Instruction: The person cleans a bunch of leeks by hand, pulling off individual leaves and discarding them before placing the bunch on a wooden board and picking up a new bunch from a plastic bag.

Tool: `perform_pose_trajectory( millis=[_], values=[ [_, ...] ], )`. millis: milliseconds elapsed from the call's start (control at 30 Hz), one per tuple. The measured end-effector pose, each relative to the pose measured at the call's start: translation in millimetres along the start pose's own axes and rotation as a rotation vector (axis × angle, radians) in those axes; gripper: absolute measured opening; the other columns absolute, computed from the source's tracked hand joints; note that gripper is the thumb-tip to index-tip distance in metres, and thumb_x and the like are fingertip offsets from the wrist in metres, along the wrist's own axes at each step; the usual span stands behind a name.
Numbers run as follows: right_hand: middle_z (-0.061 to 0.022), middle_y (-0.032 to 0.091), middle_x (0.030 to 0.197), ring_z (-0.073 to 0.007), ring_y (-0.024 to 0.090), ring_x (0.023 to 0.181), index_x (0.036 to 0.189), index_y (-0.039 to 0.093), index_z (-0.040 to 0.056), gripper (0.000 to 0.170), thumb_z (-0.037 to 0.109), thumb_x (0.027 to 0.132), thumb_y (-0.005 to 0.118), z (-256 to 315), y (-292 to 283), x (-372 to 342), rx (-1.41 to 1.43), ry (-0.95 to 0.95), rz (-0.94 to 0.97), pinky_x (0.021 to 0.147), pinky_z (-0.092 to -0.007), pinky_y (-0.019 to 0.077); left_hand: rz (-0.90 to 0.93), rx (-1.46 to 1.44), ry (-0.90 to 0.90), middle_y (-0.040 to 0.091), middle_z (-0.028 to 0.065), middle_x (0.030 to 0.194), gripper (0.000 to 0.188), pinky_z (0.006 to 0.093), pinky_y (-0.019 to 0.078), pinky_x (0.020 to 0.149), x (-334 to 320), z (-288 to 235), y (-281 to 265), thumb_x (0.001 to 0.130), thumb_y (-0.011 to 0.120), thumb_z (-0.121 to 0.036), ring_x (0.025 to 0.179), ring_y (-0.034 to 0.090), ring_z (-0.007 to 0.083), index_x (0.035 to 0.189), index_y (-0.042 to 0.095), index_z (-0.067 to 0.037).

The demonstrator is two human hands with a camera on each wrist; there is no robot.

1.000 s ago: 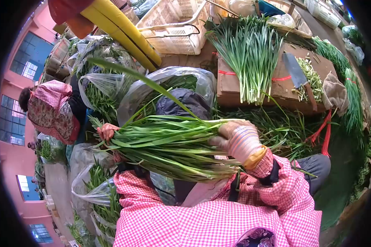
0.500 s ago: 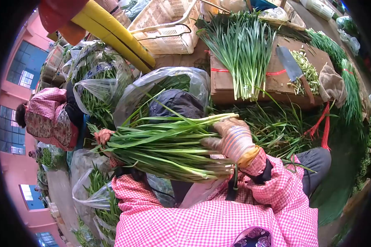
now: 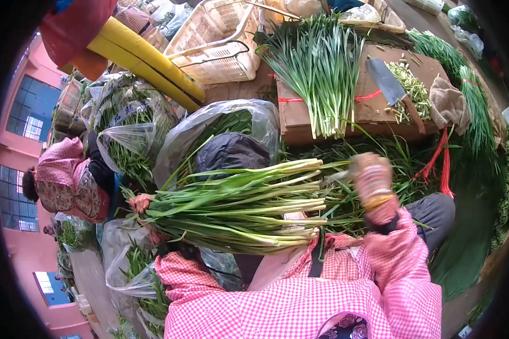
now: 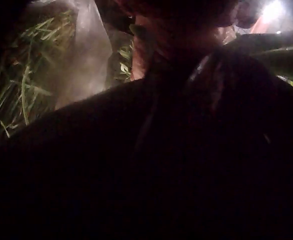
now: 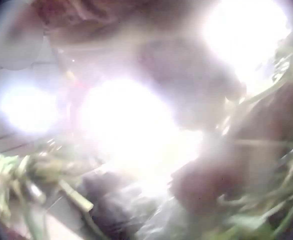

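Observation:
A bundle of long green leaves with pale stalks (image 3: 249, 206) lies sideways across the lap. At its leafy left end, the left hand (image 3: 141, 204) grips it, fingers curled round the leaves. Off the stalk ends on the right is the right hand (image 3: 372, 178), in a glove with a striped cuff and blurred; thin green strands reach toward its fingers, but whether it pinches them is unclear. The left wrist view is mostly dark. Glare covers much of the right wrist view, where cut stalk ends (image 5: 76, 195) show at lower left.
A cardboard box (image 3: 294, 127) bears a leaf bunch (image 3: 322, 73), a cleaver (image 3: 387, 82) and chopped stalks (image 3: 407, 85). Loose leaves lie below it. Plastic bags of greens (image 3: 133, 124), a crate (image 3: 218, 56), a yellow post (image 3: 147, 62) and another person (image 3: 68, 181) are beyond.
The right hand has moved right, off the stalk ends where it was touching the bundle. The left hand keeps its grip. The whole scene has shifted a little left in the head view.

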State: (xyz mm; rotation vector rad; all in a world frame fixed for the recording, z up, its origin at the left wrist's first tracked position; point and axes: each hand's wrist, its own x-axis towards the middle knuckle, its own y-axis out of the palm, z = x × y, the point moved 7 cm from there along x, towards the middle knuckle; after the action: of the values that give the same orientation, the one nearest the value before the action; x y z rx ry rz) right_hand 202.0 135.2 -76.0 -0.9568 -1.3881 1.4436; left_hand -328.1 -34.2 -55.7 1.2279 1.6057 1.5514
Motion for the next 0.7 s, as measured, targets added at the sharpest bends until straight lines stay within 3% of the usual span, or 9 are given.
perform_pose_trajectory(
  millis=[100, 200, 267, 367, 433, 533, 567, 633, 700],
  values=[
    [-0.0056, 0.064, 0.080, -0.0237, 0.062, 0.077, 0.086, 0.066, 0.0138, 0.021, 0.028, 0.071, 0.064, -96.1, 43.6, -10.1, -0.337, 0.181, 0.546, 0.070, -0.0362, 0.0476, -0.004, 0.003, -0.003, 0.036, -0.0063, 0.045, 0.042, 0.0231, 0.0371, 0.061, 0.8, 1.3, 1.3, 0.094, 0.040, -0.028, 0.046, 0.037, 0.0063, 0.055, 0.035, -0.015],
    [-0.0074, 0.064, 0.089, -0.0241, 0.060, 0.085, 0.095, 0.064, 0.0125, 0.030, 0.029, 0.071, 0.065, -53.7, -13.0, -6.2, -0.028, -0.173, 0.104, 0.074, -0.0356, 0.0472, -0.022, 0.003, 0.001, 0.036, -0.0063, 0.045, 0.041, 0.0231, 0.0371, 0.061, -1.9, 2.7, -0.9, 0.094, 0.039, -0.028, 0.046, 0.037, 0.0063, 0.055, 0.035, -0.015],
    [-0.0095, 0.062, 0.097, -0.0275, 0.057, 0.093, 0.101, 0.060, 0.0115, 0.033, 0.025, 0.071, 0.065, 11.6, -66.3, 5.1, 0.581, -0.374, -0.142, 0.083, -0.0369, 0.0447, -0.034, 0.017, -0.009, 0.036, -0.0063, 0.045, 0.041, 0.0231, 0.0371, 0.061, 0.4, 6.5, -1.2, 0.094, 0.039, -0.028, 0.046, 0.037, 0.0063, 0.055, 0.035, -0.015],
    [-0.0106, 0.062, 0.092, -0.0285, 0.059, 0.088, 0.103, 0.060, 0.0124, 0.034, 0.022, 0.071, 0.065, 101.5, -92.8, 11.8, 0.656, -0.639, -0.359, 0.079, -0.0371, 0.0464, -0.036, 0.027, -0.011, 0.036, -0.0062, 0.045, 0.041, 0.0231, 0.0371, 0.061, -0.2, 10.9, 0.6, 0.094, 0.039, -0.028, 0.047, 0.037, 0.0063, 0.055, 0.035, -0.015],
    [-0.0116, 0.061, 0.099, -0.0278, 0.059, 0.090, 0.102, 0.061, 0.0111, 0.031, 0.018, 0.071, 0.066, 152.0, -63.3, 18.8, 0.579, -0.735, 0.116, 0.081, -0.0377, 0.0458, -0.043, 0.030, -0.013, 0.036, -0.0062, 0.045, 0.041, 0.0231, 0.0371, 0.061, -2.3, 13.3, 0.7, 0.094, 0.039, -0.028, 0.047, 0.037, 0.0063, 0.055, 0.035, -0.015],
    [-0.0097, 0.063, 0.086, -0.0303, 0.060, 0.079, 0.096, 0.063, 0.0151, 0.023, 0.019, 0.074, 0.062, 130.5, -54.7, 18.6, 0.946, -0.500, -0.153, 0.074, -0.0375, 0.0483, -0.055, 0.029, -0.010, 0.036, -0.0062, 0.045, 0.041, 0.0231, 0.0372, 0.061, -5.7, 13.0, -3.2, 0.094, 0.039, -0.028, 0.047, 0.037, 0.0063, 0.055, 0.035, -0.015],
    [-0.0085, 0.064, 0.083, -0.0257, 0.062, 0.074, 0.092, 0.064, 0.0121, 0.016, 0.019, 0.079, 0.060, 123.4, -28.8, 20.5, 1.422, -0.380, -0.040, 0.069, -0.0329, 0.0494, -0.061, 0.026, -0.009, 0.036, -0.0062, 0.046, 0.041, 0.0231, 0.0372, 0.061, -7.5, 13.0, -5.3, 0.094, 0.039, -0.028, 0.047, 0.037, 0.0063, 0.056, 0.035, -0.015],
    [-0.0073, 0.064, 0.080, -0.0184, 0.063, 0.070, 0.091, 0.063, 0.0071, 0.014, 0.018, 0.083, 0.058, 91.1, -44.8, 13.9, 1.474, -0.089, 0.046, 0.063, -0.0285, 0.0496, -0.064, 0.011, -0.015, 0.036, -0.0062, 0.046, 0.041, 0.0231, 0.0372, 0.061, -4.8, 15.5, -8.1, 0.094, 0.039, -0.028, 0.047, 0.037, 0.0063, 0.056, 0.036, -0.015],
    [-0.0065, 0.064, 0.078, -0.0142, 0.062, 0.068, 0.090, 0.063, 0.0037, 0.013, 0.014, 0.083, 0.058, 46.1, -36.7, 10.9, 1.961, 0.325, 0.111, 0.059, -0.0259, 0.0493, -0.060, -0.008, -0.007, 0.036, -0.0062, 0.046, 0.041, 0.0230, 0.0372, 0.062, -6.2, 15.2, -11.7, 0.094, 0.039, -0.028, 0.047, 0.037, 0.0063, 0.056, 0.036, -0.015]
  ],
)
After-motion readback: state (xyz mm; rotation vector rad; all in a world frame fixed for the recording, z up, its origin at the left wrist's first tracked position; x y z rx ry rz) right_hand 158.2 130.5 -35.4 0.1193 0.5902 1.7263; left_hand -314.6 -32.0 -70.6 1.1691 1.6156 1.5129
